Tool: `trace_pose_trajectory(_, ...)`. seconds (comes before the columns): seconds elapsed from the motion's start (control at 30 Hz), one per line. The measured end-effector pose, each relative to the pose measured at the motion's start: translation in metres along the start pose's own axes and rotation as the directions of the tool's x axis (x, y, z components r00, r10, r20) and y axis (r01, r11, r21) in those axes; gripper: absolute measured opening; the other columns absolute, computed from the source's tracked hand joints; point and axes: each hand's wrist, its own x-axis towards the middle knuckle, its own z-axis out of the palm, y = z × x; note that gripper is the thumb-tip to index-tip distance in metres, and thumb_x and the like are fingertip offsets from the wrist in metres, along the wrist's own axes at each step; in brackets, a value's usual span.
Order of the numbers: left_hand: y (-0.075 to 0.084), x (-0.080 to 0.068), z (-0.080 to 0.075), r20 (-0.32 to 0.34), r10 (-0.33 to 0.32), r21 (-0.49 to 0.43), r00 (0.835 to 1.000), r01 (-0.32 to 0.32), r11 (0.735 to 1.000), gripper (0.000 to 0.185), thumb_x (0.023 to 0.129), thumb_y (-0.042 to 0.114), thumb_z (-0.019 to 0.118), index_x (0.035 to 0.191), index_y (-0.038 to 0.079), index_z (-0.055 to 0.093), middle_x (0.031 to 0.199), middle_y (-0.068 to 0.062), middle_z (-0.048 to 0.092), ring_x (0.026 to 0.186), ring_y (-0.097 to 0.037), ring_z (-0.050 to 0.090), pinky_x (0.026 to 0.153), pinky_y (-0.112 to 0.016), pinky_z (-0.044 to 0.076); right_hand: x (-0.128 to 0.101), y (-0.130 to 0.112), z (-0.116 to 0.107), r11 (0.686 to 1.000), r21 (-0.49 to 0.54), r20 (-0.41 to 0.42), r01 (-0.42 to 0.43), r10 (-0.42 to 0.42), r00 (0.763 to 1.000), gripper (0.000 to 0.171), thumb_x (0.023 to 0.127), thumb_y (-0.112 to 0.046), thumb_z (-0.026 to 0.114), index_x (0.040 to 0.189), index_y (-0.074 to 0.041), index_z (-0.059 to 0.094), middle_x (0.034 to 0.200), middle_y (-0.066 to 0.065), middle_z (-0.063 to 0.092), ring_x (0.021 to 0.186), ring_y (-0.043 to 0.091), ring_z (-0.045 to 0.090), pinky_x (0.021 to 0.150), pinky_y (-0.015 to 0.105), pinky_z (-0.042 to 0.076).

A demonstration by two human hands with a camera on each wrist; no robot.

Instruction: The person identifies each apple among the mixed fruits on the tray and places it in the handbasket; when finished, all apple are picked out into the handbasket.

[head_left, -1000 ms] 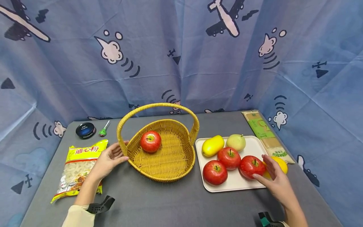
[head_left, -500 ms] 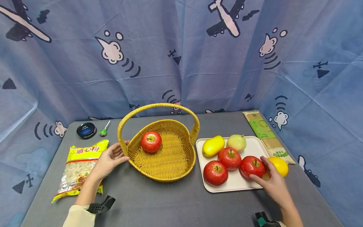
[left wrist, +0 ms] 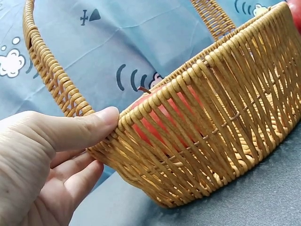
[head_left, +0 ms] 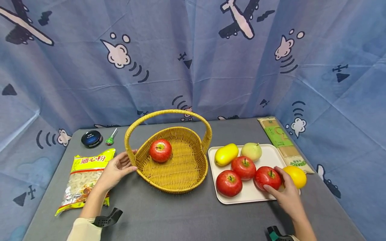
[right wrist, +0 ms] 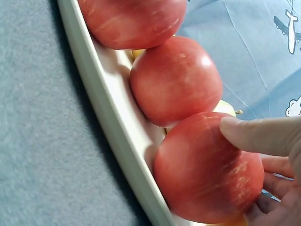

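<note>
Meanwhile, from the head view, my right hand (head_left: 286, 195) had slid left across the tray (head_left: 272, 152) at lower right and closed round the nearest apple (head_left: 266, 177); my left hand (head_left: 116, 169) stayed gripping the basket (head_left: 181, 169) rim at centre. Left wrist view: thumb (left wrist: 89, 125) pressed on the weave. Right wrist view: fingers (right wrist: 258, 136) wrapped the apple at lower right, ready to lift.

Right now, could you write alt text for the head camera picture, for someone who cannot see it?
A person's right hand grips a red apple on a white rectangular tray of fruit, while the left hand holds the rim of a yellow woven wicker basket containing another red apple.
</note>
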Motion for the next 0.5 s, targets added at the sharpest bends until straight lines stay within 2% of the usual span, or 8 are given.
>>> trace_pose_trajectory(0.23,0.0019,-0.0001,-0.0003,-0.002,-0.010,0.001,1.000,0.010,1.000,0.063,0.085,0.002,0.068,0.140,-0.006,0.037,0.143,-0.028,0.039,0.120,0.005,0.050,0.098,-0.011,0.043,-0.0010,0.0010,0.0011,0.995,-0.096,0.022,-0.005,0.008,1.000,0.094,0.078,-0.025,0.078,0.148,0.001,0.021,0.142,0.033,0.030,0.123,0.049,0.032,0.097,0.073,0.032)
trace_pose_trajectory(0.5,0.0025,-0.0007,0.0003,-0.004,-0.003,0.006,1.000,0.003,1.000,0.062,0.086,0.001,0.067,0.139,-0.008,0.037,0.142,-0.031,0.039,0.120,0.005,0.049,0.098,-0.010,0.042,-0.0028,0.0002,0.0052,0.995,-0.097,-0.002,0.013,-0.013,1.000,0.086,0.077,-0.024,0.080,0.143,0.003,0.030,0.137,0.031,0.031,0.119,0.047,0.035,0.095,0.072,0.035)
